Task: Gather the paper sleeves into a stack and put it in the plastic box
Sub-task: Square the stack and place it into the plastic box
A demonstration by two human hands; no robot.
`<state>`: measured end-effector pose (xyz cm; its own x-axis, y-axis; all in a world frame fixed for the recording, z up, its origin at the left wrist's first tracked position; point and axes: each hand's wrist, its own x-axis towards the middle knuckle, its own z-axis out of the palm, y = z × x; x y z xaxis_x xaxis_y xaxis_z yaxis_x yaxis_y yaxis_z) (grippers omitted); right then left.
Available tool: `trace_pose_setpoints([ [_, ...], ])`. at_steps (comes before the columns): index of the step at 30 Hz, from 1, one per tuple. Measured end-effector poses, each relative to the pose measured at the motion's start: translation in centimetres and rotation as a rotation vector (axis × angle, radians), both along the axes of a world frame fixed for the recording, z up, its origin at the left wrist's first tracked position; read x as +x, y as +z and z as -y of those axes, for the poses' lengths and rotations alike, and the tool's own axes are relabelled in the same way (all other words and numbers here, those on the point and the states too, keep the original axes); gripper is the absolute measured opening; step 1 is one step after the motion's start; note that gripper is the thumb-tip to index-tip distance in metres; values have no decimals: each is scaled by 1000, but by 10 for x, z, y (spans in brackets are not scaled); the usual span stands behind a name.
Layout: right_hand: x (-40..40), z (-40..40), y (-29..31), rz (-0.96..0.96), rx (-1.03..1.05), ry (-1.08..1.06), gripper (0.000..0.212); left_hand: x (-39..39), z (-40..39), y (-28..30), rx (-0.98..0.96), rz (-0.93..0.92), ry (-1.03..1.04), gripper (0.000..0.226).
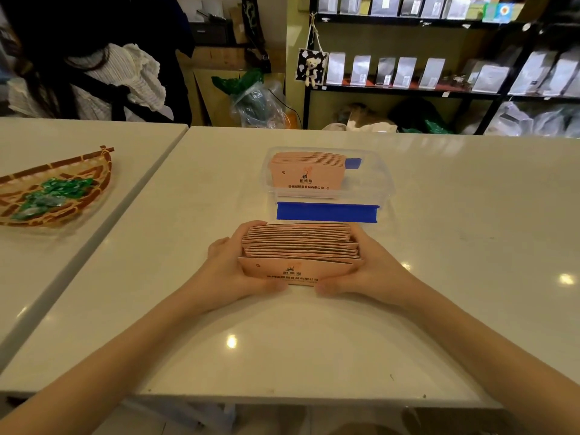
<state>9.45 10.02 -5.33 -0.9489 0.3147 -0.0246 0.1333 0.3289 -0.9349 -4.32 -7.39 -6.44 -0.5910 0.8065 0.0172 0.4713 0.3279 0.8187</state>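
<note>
Both hands squeeze the sleeve stack (299, 255) end to end on the counter (282, 350). The left hand (233, 268) cups the left end, fingers (251, 226) wrapped over the far corner and clamped on the stack. The right hand (373, 268) mirrors it, also clamped on the stack. Thumbs sit under the near edge, probably to square the sleeves and keep them from fanning. The stack stands on edge, touching the counter, just short of the plastic box (370, 180). The box is open and holds an earlier batch of sleeves (309, 172) at its left side; the right side is free. The blue lid clip (326, 211) lies between stack and box. Next move, I'd judge: lift over the clip and drop in.
</note>
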Motion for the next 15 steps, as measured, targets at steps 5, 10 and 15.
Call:
trace_pose_setpoints([
  [5, -7, 10, -7, -112, 32, -110, 66, 15, -8, 2, 134, 27, 162, 76],
  [10, -6, 2, 0, -104, 50, -11, 63, 13, -8, 7, 55, -76, 98, 65],
  [15, 0, -10, -6, 25, 73, -6, 102, 4, -1, 3, 34, -67, 55, 85],
])
